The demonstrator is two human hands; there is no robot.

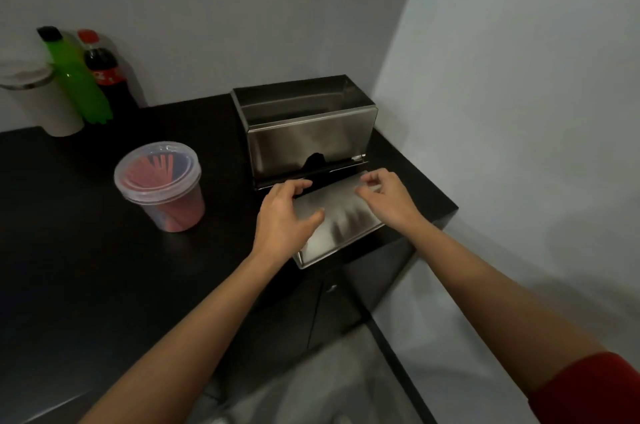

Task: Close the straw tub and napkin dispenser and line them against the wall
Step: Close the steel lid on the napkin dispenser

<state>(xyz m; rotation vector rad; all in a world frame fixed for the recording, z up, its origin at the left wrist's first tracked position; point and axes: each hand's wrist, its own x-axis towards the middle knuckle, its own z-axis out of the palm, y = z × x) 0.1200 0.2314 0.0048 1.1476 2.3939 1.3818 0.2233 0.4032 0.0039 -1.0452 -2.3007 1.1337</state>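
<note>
A steel napkin dispenser stands on the black counter near the right wall, its top open and empty inside. Its metal front panel lies folded down flat toward me. My left hand rests over the panel's left side, fingers spread and touching its far edge. My right hand hovers at the panel's right far corner, fingers curled and pinching near the hinge. The clear plastic straw tub with red straws stands left of the dispenser, its lid sitting on top.
A green bottle, a cola bottle and a white cylindrical container stand against the back wall at the far left. The black counter ends at an edge on the right, beside the white side wall. A cabinet door with a knob is below.
</note>
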